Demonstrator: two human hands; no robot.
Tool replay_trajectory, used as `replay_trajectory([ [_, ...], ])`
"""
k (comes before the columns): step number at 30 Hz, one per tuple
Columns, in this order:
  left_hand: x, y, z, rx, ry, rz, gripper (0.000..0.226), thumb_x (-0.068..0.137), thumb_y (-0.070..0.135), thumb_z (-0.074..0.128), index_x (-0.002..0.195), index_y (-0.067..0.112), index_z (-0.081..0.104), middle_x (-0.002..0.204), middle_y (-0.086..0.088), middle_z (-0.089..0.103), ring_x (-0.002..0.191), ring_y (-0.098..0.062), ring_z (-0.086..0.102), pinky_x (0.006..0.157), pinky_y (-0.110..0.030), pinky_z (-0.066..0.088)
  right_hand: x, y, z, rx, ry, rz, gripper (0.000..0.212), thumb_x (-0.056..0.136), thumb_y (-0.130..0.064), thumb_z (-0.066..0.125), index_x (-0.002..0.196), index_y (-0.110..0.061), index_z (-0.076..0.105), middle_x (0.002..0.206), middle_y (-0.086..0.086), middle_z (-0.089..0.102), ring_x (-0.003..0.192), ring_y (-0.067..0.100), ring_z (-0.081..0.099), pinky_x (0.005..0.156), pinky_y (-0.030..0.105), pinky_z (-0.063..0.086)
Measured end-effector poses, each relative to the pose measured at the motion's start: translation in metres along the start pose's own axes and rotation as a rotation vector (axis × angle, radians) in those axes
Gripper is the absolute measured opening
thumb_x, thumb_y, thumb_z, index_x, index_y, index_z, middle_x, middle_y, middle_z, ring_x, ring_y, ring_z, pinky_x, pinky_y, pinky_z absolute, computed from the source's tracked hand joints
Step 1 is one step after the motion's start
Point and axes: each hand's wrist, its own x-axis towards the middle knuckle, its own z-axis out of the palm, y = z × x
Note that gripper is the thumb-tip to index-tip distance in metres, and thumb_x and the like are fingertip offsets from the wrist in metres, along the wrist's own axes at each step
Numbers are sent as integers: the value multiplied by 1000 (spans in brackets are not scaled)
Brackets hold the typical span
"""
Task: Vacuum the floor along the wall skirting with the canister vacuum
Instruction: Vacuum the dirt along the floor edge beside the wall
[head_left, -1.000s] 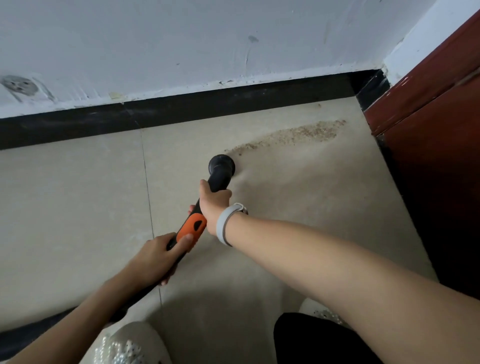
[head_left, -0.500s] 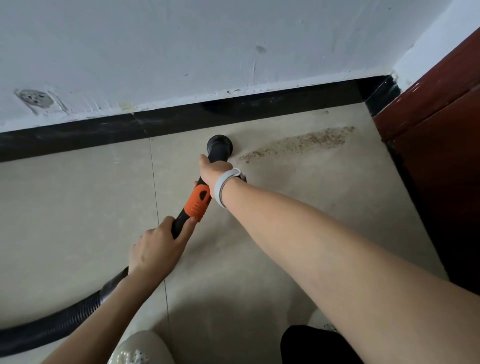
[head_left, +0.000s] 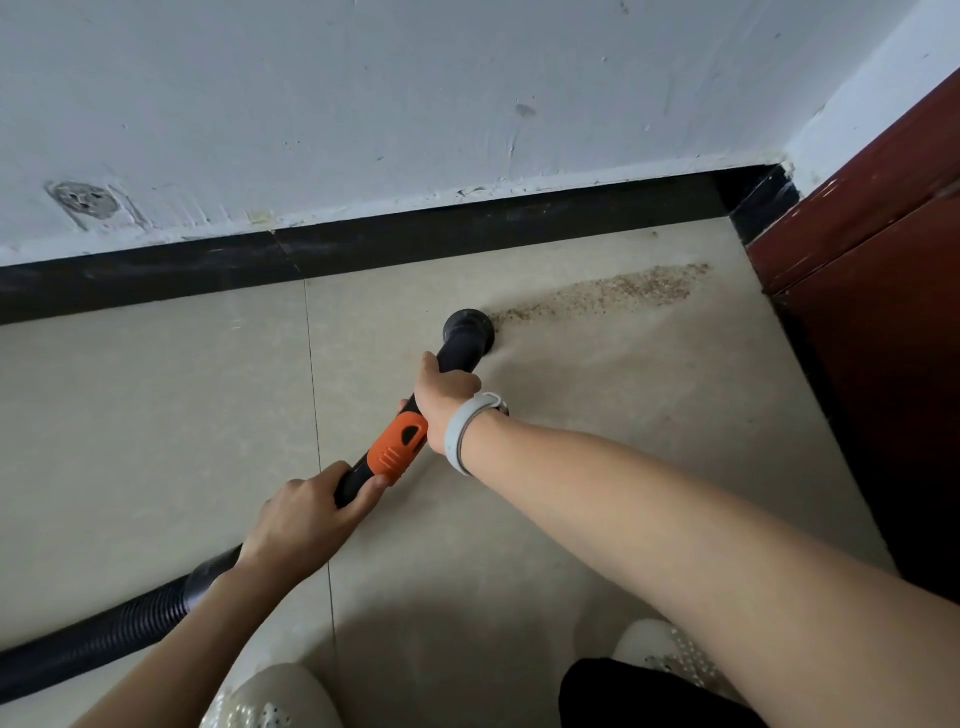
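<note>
A black vacuum wand with an orange grip section (head_left: 397, 451) points toward the wall, and its round nozzle (head_left: 467, 328) sits on the beige tile floor. My right hand (head_left: 444, 397) grips the wand just behind the nozzle. My left hand (head_left: 311, 512) grips it lower, below the orange part. A ribbed black hose (head_left: 98, 642) runs off to the lower left. A streak of brown crumbs (head_left: 613, 292) lies on the floor right of the nozzle, its near end touching the nozzle. The black skirting (head_left: 467, 226) runs along the white wall.
A dark red wooden door or cabinet (head_left: 883, 312) stands at the right, meeting the skirting in the corner. My two light shoes (head_left: 275, 699) are at the bottom edge. A tile joint (head_left: 317, 441) runs from the skirting toward me.
The nozzle went forward toward the skirting, then came back and to the right, and now sits at the left end of the crumb streak. Both hands kept their hold on the wand.
</note>
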Motion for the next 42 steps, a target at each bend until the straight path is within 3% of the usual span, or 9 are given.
replay_trajectory([
  [3, 2, 7, 0, 32, 0, 5, 39, 90, 56, 43, 69, 23, 41, 60, 0, 52, 56, -18, 48, 51, -28, 32, -6, -5, -5, 42, 4, -6, 64, 86, -57, 44, 125, -6, 43, 114, 11, 63, 103, 30, 60, 96, 39, 46],
  [6, 5, 16, 0, 26, 1, 6, 42, 90, 58, 43, 68, 22, 40, 61, 0, 52, 59, -21, 49, 54, -29, 33, 13, -3, -2, 89, 16, -16, 75, 63, -67, 40, 110, -9, 44, 96, 10, 67, 88, 31, 66, 88, 44, 52],
  [9, 9, 30, 2, 40, -7, 27, 43, 89, 60, 41, 66, 24, 37, 61, 1, 51, 59, -19, 49, 54, -29, 34, 30, -2, -11, 77, 37, -19, 68, 56, -66, 38, 98, -14, 42, 93, 10, 67, 85, 31, 67, 86, 44, 53],
  [14, 21, 56, 6, 53, -30, 85, 45, 88, 63, 41, 66, 24, 38, 63, 2, 52, 61, -20, 51, 55, -28, 35, 38, -10, -45, 66, 59, -45, 57, 68, -66, 40, 89, -13, 46, 85, 9, 67, 83, 30, 68, 87, 43, 53],
  [22, 36, 105, 22, 100, -77, 167, 48, 86, 68, 37, 72, 23, 43, 65, 2, 51, 69, -23, 56, 59, -30, 38, 52, -22, -112, 247, 29, 40, 41, 93, -46, 48, 107, -7, 48, 73, 6, 63, 75, 24, 68, 86, 37, 55],
  [28, 47, 146, 34, 153, -94, 230, 49, 87, 68, 35, 80, 22, 47, 67, 4, 49, 70, -22, 55, 61, -30, 38, 63, -30, -159, 365, -1, 77, 40, 96, -39, 50, 122, -8, 44, 84, 9, 62, 53, 19, 59, 57, 31, 52],
  [31, 51, 167, 42, 146, -110, 254, 52, 86, 71, 34, 81, 21, 49, 69, 2, 53, 70, -21, 57, 60, -29, 40, 74, -28, -180, 415, 11, 72, 36, 96, -35, 51, 116, -7, 43, 77, 9, 57, 51, 21, 57, 54, 31, 51],
  [38, 64, 222, 59, 166, -138, 328, 52, 86, 72, 34, 82, 23, 50, 68, 3, 53, 69, -20, 57, 60, -29, 41, 97, -29, -238, 509, 47, 78, 26, 95, -34, 53, 96, -9, 43, 79, 11, 56, 53, 22, 56, 71, 37, 54],
  [42, 69, 248, 67, 191, -134, 365, 52, 87, 71, 33, 87, 22, 51, 68, 4, 51, 69, -19, 57, 61, -29, 41, 109, -31, -263, 514, 62, 71, 32, 94, -37, 55, 105, -9, 44, 81, 12, 59, 52, 21, 58, 69, 36, 56],
])
